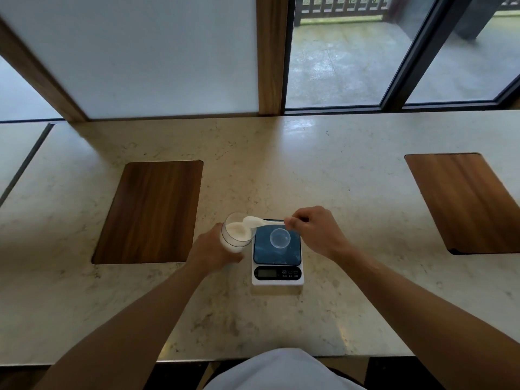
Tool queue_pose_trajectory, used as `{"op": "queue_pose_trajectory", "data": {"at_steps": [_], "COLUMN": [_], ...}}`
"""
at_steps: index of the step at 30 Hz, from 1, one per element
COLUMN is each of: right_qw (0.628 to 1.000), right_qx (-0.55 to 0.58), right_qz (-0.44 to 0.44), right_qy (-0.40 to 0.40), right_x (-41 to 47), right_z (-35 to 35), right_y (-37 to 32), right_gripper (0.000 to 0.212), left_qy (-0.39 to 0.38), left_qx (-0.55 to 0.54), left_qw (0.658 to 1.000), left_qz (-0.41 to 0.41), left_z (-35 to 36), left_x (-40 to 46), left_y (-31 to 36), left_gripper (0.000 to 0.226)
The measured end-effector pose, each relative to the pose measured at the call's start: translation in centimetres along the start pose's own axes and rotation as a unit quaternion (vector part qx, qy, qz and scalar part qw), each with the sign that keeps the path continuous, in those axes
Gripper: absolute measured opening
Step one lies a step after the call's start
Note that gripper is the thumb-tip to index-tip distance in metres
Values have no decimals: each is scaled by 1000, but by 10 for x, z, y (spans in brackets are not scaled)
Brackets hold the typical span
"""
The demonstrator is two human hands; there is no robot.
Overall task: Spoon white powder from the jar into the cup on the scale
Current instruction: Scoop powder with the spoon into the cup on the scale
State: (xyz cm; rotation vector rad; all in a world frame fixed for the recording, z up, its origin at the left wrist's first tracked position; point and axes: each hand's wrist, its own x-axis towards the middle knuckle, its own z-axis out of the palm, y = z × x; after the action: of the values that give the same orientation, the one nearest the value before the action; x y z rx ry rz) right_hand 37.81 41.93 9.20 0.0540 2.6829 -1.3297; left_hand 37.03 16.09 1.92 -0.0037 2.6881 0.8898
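While the left hand [213, 251] wraps around the lower body of the jar [237, 235] and tips its mouth toward three o'clock, the right hand [318, 232] pinches the far end of a white spoon [260, 221] between thumb and fingers. The spoon's bowl sits at the jar's rim, at about nine o'clock from the cup [280, 237], and seems heaped with white powder [237, 230], though the glare makes that hard to confirm. The cup stands upright on the blue plate of the scale [277, 253] and looks empty. It appears thin, clear and very light, so a nudge from the spoon could slide or topple it. The powder is loose and will spill if the spoon tilts, so keep the spoon level and the grip far back on the handle. The jar looks smooth and possibly slippery; a full wrap low down suits it.
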Motion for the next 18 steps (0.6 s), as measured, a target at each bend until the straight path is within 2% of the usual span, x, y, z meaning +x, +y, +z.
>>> {"op": "queue_pose_trajectory", "data": {"at_steps": [18], "right_qw": [996], "right_qx": [-37], "right_qz": [81], "right_qy": [24], "right_x": [-14], "right_z": [2], "right_y": [58], "right_gripper": [23], "left_qy": [-19], "left_qx": [-13], "left_qw": [999], "left_qz": [-28], "left_z": [-4], "left_x": [-7], "left_y": [-18], "left_gripper": [87]}}
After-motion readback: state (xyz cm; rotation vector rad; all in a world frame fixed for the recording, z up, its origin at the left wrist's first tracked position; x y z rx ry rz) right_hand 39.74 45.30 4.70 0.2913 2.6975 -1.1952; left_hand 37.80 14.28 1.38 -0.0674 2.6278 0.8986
